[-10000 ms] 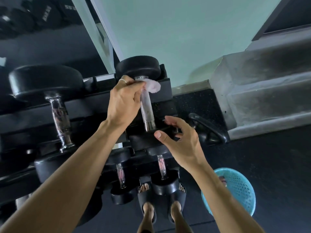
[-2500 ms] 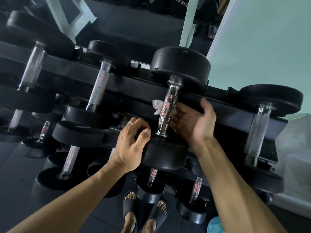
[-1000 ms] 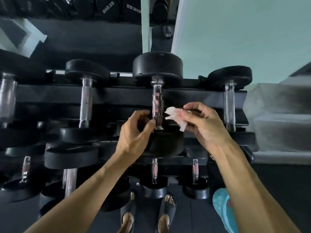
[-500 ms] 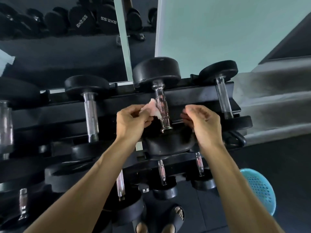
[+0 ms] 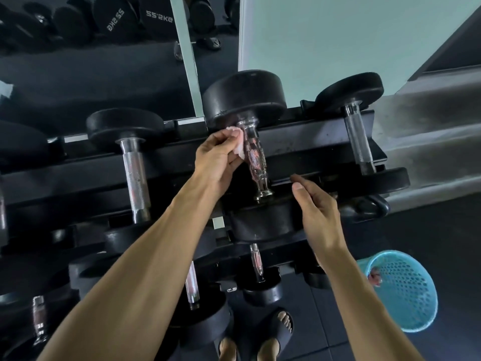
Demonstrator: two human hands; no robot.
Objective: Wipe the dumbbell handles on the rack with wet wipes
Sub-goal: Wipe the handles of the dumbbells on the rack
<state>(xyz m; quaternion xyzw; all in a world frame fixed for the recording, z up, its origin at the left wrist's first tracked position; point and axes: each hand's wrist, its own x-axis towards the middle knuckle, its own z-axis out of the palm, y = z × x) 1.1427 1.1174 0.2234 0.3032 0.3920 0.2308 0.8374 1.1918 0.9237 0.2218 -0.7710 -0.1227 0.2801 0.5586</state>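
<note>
One wet wipe [image 5: 238, 148], a crumpled pale pink wad, is pinched in the left hand [image 5: 217, 158] and pressed against the upper left side of the knurled chrome handle [image 5: 256, 160] of the big middle dumbbell [image 5: 244, 99] on the rack's top tier. Half a second ago the wad sat lower beside the handle; it is now close under the far round black head. A second ago the right hand held the wipe, so it has changed hands. The right hand [image 5: 316, 204] has drawn back from the bar and now hovers open, fingers relaxed, thumb up, holding nothing, just beside the near head of the same dumbbell.

That handle bulges slightly in the middle, carries a diamond-pattern grip and flares to a polished collar at its near end. The heads are thick matte black discs, rubbery in look. To the left lies a neighbouring dumbbell [image 5: 135, 173] with a straight, finely knurled steel handle; to the right a smaller dumbbell [image 5: 358, 142] with a slim one. The rack [image 5: 307, 142] is made of black metal rails, scuffed in places. Lower tiers hold smaller dumbbells. On the dark floor at right stands a round turquoise plastic basket [image 5: 406, 290], perforated all over, with something pinkish at its rim. Black slide sandals [image 5: 276, 332] show at the bottom edge.
</note>
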